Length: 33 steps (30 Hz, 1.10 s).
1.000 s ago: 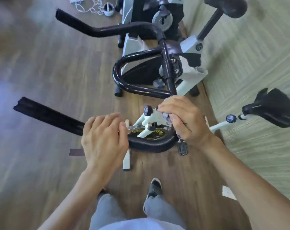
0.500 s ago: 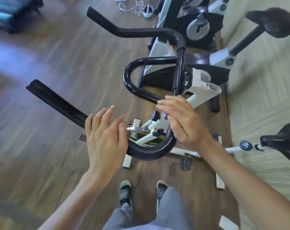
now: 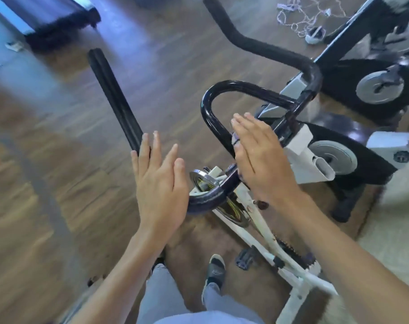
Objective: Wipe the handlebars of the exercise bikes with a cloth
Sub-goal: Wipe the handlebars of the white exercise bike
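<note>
The left hand (image 3: 160, 183) is flat, its fingers straight and close together, holding nothing; it sits over the black looped handlebar of the near white-framed exercise bike (image 3: 207, 197), and whether the palm touches the bar cannot be told. The right hand (image 3: 259, 157) is also flat with straight fingers, empty, in front of the right side of the same loop. The two hands are apart, with the bend of the loop between them. From under the left hand a long black foam grip (image 3: 116, 99) runs up and to the left. No cloth can be made out in either hand.

Beyond the right hand stands a second exercise bike with a glossy black looped handlebar (image 3: 213, 108) and a grey flywheel (image 3: 334, 157). The floor is brown wood plank (image 3: 47, 183). Below, grey trouser legs (image 3: 161, 293) and a dark slipper (image 3: 214, 270) show.
</note>
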### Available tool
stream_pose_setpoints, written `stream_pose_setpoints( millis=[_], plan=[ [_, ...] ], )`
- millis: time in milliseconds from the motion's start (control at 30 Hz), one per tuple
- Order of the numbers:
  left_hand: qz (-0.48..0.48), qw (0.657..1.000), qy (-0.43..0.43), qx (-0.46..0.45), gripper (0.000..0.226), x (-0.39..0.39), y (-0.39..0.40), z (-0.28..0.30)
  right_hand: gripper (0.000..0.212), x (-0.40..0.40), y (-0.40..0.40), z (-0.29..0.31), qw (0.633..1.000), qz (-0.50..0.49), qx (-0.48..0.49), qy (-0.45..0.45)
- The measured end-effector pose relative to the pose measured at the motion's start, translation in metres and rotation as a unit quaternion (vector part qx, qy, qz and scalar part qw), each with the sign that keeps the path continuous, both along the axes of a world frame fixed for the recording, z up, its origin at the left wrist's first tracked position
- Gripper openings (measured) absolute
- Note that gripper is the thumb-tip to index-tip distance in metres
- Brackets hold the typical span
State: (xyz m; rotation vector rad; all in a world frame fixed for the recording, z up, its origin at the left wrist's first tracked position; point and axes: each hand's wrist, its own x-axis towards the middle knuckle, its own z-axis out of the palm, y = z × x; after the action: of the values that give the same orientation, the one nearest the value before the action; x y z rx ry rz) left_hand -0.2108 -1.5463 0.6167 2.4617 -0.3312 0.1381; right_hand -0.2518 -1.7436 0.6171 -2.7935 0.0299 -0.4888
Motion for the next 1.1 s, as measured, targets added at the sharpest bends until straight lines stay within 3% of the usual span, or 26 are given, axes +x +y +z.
stream_pose_setpoints(
  millis=[67, 267, 567, 700, 767, 833, 933, 1100],
  plan=[
    [0.020, 1.000, 0.003, 0.009, 0.057, -0.004, -0.004, 0.002, 0.050, 0.001, 0.006, -0.001, 0.999, -0.022, -0.026, 0.012],
    [0.036, 0.999, -0.004, 0.040, 0.063, -0.004, -0.009, 0.001, 0.052, -0.014, 0.012, 0.004, 0.993, 0.094, -0.060, 0.035],
    [-0.001, 0.997, 0.028, 0.065, 0.067, 0.030, 0.000, 0.007, 0.058, 0.120, 0.007, -0.001, 0.974, 0.172, -0.131, 0.064],
    [-0.018, 0.994, 0.030, 0.104, 0.061, 0.069, 0.004, 0.008, 0.055, 0.173, 0.004, 0.010, 0.963, 0.144, -0.175, 0.143],
    [-0.021, 0.990, 0.026, 0.135, 0.060, 0.079, 0.002, 0.008, 0.055, 0.187, -0.005, 0.022, 0.960, 0.135, -0.163, 0.184],
    [-0.011, 0.986, 0.025, 0.167, 0.060, 0.081, -0.003, 0.010, 0.040, 0.195, -0.020, 0.028, 0.957, 0.129, -0.137, 0.221],
    [-0.009, 0.979, 0.016, 0.203, 0.059, 0.087, -0.018, 0.017, 0.038, 0.201, -0.041, 0.031, 0.956, 0.145, -0.114, 0.227],
    [-0.098, 0.984, 0.071, 0.129, 0.059, 0.105, -0.074, 0.025, 0.036, 0.197, -0.073, 0.030, 0.960, 0.171, -0.077, 0.209]
  ],
)
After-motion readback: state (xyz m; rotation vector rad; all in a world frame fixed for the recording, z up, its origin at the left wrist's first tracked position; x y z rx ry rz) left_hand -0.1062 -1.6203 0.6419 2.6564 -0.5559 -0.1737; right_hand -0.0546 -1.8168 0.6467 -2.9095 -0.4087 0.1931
